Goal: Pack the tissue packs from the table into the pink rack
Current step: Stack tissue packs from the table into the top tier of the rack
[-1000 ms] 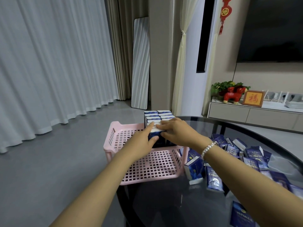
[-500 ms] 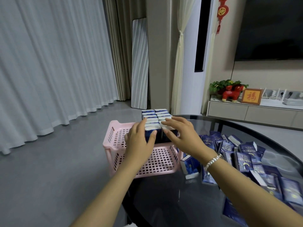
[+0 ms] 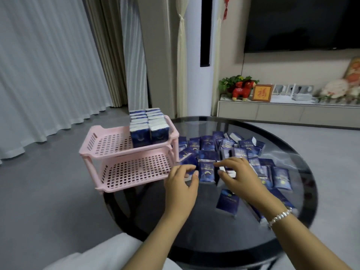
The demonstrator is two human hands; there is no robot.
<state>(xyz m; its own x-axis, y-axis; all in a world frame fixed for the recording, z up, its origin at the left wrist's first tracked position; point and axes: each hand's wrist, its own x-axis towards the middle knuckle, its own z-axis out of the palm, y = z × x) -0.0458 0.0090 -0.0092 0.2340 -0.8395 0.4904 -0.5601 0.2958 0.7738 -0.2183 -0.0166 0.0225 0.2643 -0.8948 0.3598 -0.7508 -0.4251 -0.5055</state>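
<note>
Head view shows a round black glass table point(image 3: 243, 236) whose left edge carries a two-tier pink rack point(image 3: 124, 172), and that perch looks like the biggest hazard: part of the rack's base appears to overhang the rim, so a hard push while loading could tip it to the floor. On the upper tier, two rows of blue tissue packs point(image 3: 149, 127) stand upright against the right-hand wall, rising above the rail; the lower tier point(image 3: 136, 172) holds nothing visible. As the upper load sits entirely to one side, more weight there could make the rack lean, and a knock from an arm could topple the rows like dominoes. The loose tissue packs point(image 3: 243, 152) lie scattered and overlapping across the glass, just right of the rack; the slick surface and glossy wrappers mean a careless sweep could send some sliding off the far rim. The left hand point(image 3: 181, 184) has its fingers curled at the edge of one pack point(image 3: 206, 172), thumb at its left side, and the right hand point(image 3: 237, 176) reaches with bent fingers onto the neighbouring packs; whether either has a firm pinch I cannot tell. A partial pinch on one corner may let the pack slip during the lift toward the rack.
</note>
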